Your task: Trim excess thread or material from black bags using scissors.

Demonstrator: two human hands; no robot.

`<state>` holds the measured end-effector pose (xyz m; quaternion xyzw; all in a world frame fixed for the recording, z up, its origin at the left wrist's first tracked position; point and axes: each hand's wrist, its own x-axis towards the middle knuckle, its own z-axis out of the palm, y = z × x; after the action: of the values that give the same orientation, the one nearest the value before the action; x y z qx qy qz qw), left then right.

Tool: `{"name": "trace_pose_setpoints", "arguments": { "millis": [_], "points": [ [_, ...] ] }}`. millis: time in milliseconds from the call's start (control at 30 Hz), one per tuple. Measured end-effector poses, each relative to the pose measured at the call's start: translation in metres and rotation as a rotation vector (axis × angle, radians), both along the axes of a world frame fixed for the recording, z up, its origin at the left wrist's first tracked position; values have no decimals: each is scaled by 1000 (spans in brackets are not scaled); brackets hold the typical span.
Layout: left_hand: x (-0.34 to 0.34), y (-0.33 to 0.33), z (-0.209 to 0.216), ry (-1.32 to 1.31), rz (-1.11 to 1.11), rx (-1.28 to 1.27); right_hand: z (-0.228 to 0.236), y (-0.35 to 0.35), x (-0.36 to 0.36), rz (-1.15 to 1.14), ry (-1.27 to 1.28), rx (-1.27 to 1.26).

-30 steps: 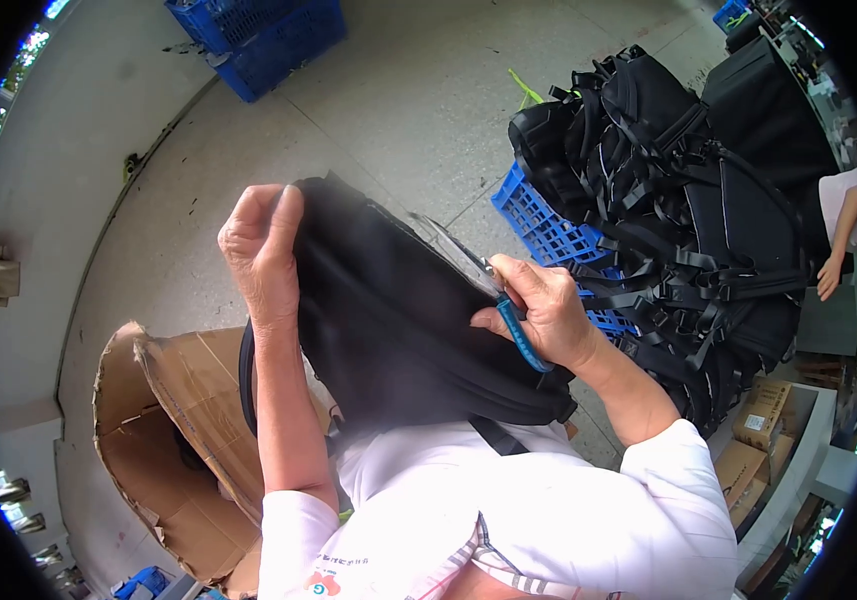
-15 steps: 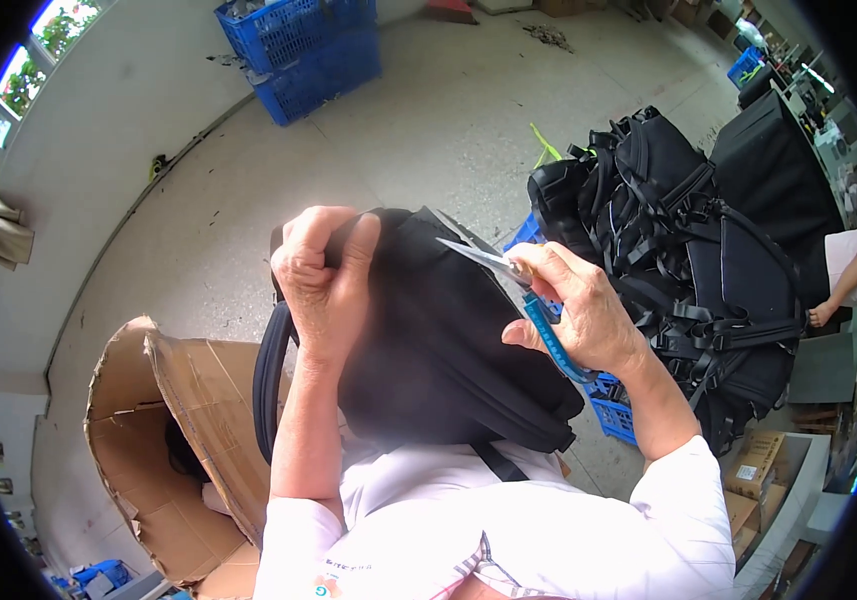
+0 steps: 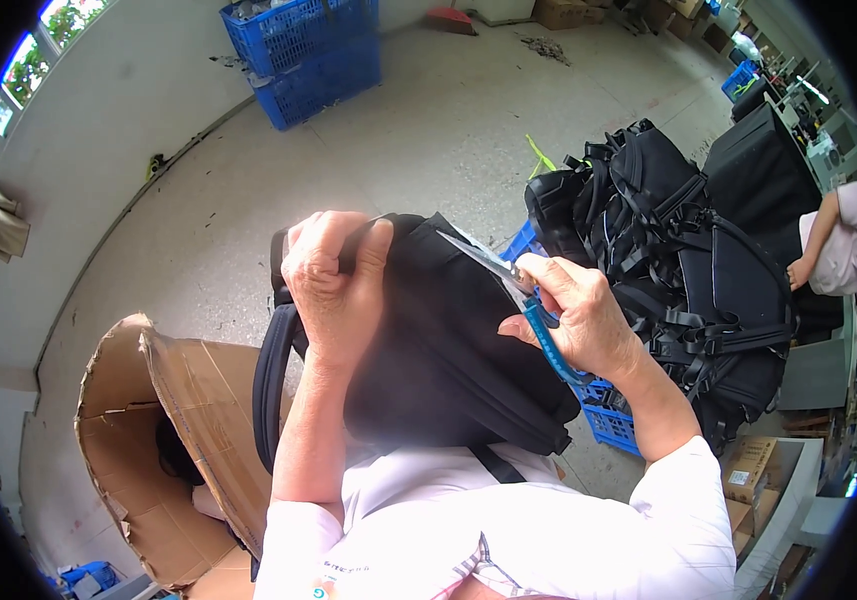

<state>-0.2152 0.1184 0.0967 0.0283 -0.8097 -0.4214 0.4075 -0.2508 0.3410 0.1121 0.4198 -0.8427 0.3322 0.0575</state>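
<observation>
A black backpack [image 3: 438,350] rests against my front and lap, with a padded strap at its left side. My left hand [image 3: 333,290] is closed round its upper left edge, thumb on top. In my right hand [image 3: 588,320] is a pair of scissors [image 3: 551,350] with teal-blue handles. Their blades point up and left and lie close together at the bag's upper right edge. I cannot tell whether any thread or fabric is between them.
To the right, black backpacks [image 3: 718,270] lie piled on a blue crate [image 3: 612,424]. Beyond them, a person's arm [image 3: 816,250] shows. An open cardboard box [image 3: 198,390] stands at my left. Stacked blue crates [image 3: 318,85] sit farther off by the wall.
The scissor blades, spread apart before, are now nearly together. My left hand keeps its grip, and the bag has barely shifted. At the right, the other person's arm has moved.
</observation>
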Motion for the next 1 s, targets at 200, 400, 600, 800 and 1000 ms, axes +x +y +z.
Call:
{"name": "trace_pose_setpoints", "arguments": {
  "millis": [200, 400, 600, 800, 1000],
  "points": [
    [-2, 5, 5, 26, -19, -73, 4, 8, 0, -1, 40, 9],
    [-7, 14, 7, 85, -34, -140, 13, 10, -7, -38, 19, 71],
    [-12, 20, 7, 110, -78, -150, 5, 23, -7, -31, 58, 45],
    [-16, 26, 8, 133, -97, -177, 13, 28, -9, -49, 25, 74],
    [-18, 35, 12, 157, -149, -204, 31, 31, -18, -27, 30, 146]
  ]
}}
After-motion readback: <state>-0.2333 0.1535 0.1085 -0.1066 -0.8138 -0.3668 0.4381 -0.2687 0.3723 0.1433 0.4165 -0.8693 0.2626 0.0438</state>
